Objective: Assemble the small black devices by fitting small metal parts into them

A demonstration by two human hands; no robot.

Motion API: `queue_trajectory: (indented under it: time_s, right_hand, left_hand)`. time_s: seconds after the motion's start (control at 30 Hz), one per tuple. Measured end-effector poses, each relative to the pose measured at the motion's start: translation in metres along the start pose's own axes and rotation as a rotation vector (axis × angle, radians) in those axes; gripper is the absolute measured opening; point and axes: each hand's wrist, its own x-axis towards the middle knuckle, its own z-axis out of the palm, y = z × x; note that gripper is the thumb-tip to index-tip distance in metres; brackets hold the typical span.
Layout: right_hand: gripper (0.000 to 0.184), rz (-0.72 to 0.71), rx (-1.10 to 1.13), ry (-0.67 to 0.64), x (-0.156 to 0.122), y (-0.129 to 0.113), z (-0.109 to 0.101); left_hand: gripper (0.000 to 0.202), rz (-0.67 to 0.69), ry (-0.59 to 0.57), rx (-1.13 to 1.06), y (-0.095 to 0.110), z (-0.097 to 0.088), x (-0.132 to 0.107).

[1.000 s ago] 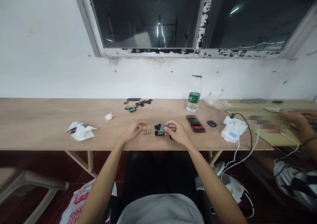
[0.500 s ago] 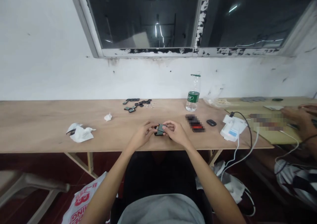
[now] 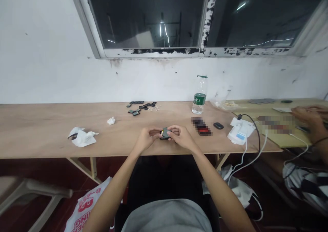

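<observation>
My left hand [image 3: 147,138] and my right hand [image 3: 181,137] meet over the table's front edge area, with the fingers of both closed on a small dark grey and black device [image 3: 165,133]. Much of that device is hidden by my fingers, and a thin yellow edge shows on its left side. Several small black square pieces [image 3: 140,107] lie scattered farther back on the wooden table [image 3: 38,129], out of reach of my fingers.
A water bottle [image 3: 199,95], a pixelated object [image 3: 201,126], a small black oval object [image 3: 218,125] and a white box with cables [image 3: 241,131] stand to the right. Crumpled tissue [image 3: 82,138] lies left. A co-worker's hand [image 3: 306,116] works at the far right.
My left hand has moved right and joined my right hand on the device. The small gold pieces seen beside it earlier are no longer visible. The view has tilted slightly.
</observation>
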Motion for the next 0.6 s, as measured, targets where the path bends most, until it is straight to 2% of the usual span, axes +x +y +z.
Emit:
queue_trajectory:
  time_s: [0.1, 0.2, 0.37, 0.47, 0.6]
  right_hand:
    - [0.035, 0.011, 0.015, -0.021, -0.001, -0.001, 0.001]
    - [0.033, 0.002, 0.01, -0.054, -0.001, 0.001, 0.001]
    - [0.032, 0.021, 0.015, -0.093, 0.002, 0.01, 0.001]
    - [0.032, 0.032, 0.022, -0.104, 0.004, 0.014, 0.001]
    - [0.026, -0.01, -0.16, -0.118, 0.006, 0.017, -0.008]
  left_hand:
    - [0.037, -0.054, -0.018, -0.048, 0.001, -0.001, 0.001]
    - [0.039, -0.058, -0.028, 0.0, 0.003, -0.004, 0.0]
    - [0.035, 0.048, -0.142, 0.154, 0.007, -0.003, -0.004]
    - [0.039, 0.097, -0.15, 0.236, 0.006, 0.001, -0.005]
    - [0.037, 0.084, -0.126, 0.411, -0.001, 0.006, -0.003]
